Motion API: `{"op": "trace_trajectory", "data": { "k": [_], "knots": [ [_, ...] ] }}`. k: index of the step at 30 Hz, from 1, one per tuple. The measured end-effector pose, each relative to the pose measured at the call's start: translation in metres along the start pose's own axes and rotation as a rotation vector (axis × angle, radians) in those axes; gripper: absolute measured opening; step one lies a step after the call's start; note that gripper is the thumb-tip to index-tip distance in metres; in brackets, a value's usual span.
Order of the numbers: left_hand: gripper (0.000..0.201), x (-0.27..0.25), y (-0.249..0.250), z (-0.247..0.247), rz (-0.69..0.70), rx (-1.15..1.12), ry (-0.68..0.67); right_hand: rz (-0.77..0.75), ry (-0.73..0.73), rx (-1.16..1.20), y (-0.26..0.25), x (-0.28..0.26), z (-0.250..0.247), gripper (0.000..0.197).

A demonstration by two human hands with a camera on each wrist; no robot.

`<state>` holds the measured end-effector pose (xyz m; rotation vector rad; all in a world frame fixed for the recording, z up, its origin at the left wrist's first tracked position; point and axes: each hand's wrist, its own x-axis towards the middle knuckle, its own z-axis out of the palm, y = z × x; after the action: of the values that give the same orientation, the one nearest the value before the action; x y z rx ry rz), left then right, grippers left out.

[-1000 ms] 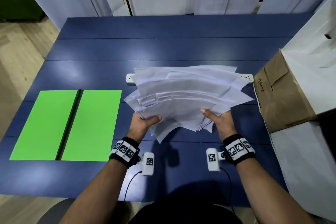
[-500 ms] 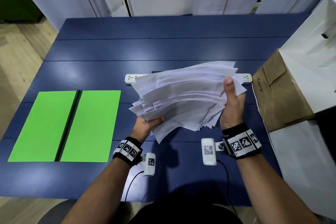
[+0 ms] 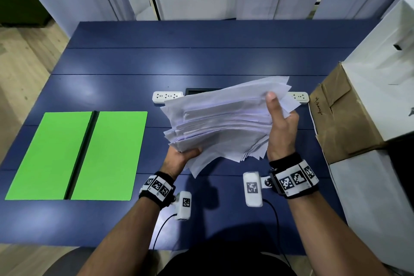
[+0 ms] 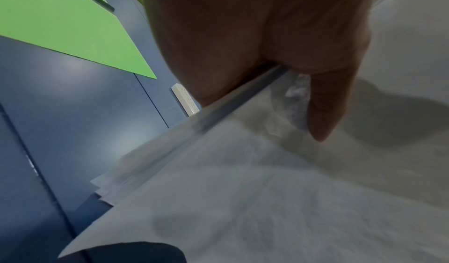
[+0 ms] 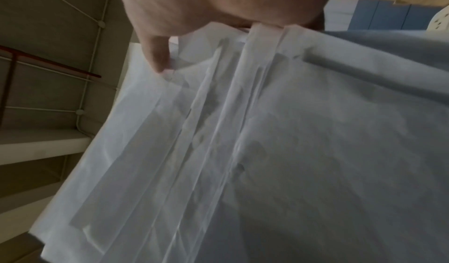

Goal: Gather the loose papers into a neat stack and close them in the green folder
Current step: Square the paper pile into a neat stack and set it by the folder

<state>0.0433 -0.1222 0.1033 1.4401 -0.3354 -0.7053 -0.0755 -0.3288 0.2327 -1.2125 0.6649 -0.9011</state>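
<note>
A fanned bundle of white papers (image 3: 221,119) is held above the blue table (image 3: 201,56), tilted up at its right side. My left hand (image 3: 181,159) grips its near left corner, thumb on top (image 4: 325,109), with the sheets' uneven edges (image 4: 170,171) showing below. My right hand (image 3: 280,127) holds the right edge, thumb across the top sheet and fingers hidden underneath; staggered sheets (image 5: 218,132) fill the right wrist view. The green folder (image 3: 76,154) lies open and flat at the table's left, its dark spine down the middle, with nothing on it.
Two white power strips (image 3: 167,96) (image 3: 298,97) lie behind the papers beside a dark recess. A brown cardboard box (image 3: 345,116) and white boxes (image 3: 380,56) crowd the table's right edge. Wrist-camera cables hang over the near edge.
My right hand has slid from the near edge up along the right side of the bundle, thumb now on top. The papers have risen and tilted, squeezed into a narrower fan.
</note>
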Motion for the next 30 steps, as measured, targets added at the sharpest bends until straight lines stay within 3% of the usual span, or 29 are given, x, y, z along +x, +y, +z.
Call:
{"op": "trace_trajectory", "data": {
  "k": [6,11,15,22,30],
  "knots": [
    [0.052,0.002,-0.004,-0.001,-0.002,-0.043,0.000,0.017,-0.072,-0.113,0.008,0.004,0.003,0.029],
    [0.050,0.001,-0.003,0.000,-0.004,-0.056,0.003,-0.014,-0.094,-0.089,0.009,0.000,0.004,0.023],
    [0.049,0.001,-0.003,0.000,-0.010,-0.065,0.005,-0.031,-0.119,-0.170,0.014,0.000,0.005,0.037],
    [0.043,0.000,-0.003,0.004,-0.029,-0.079,0.003,-0.038,-0.056,-0.029,0.012,-0.002,0.012,0.013],
    [0.044,0.001,-0.004,0.000,-0.008,-0.070,0.003,-0.063,-0.064,-0.153,0.025,0.010,0.007,0.021]
  ]
}}
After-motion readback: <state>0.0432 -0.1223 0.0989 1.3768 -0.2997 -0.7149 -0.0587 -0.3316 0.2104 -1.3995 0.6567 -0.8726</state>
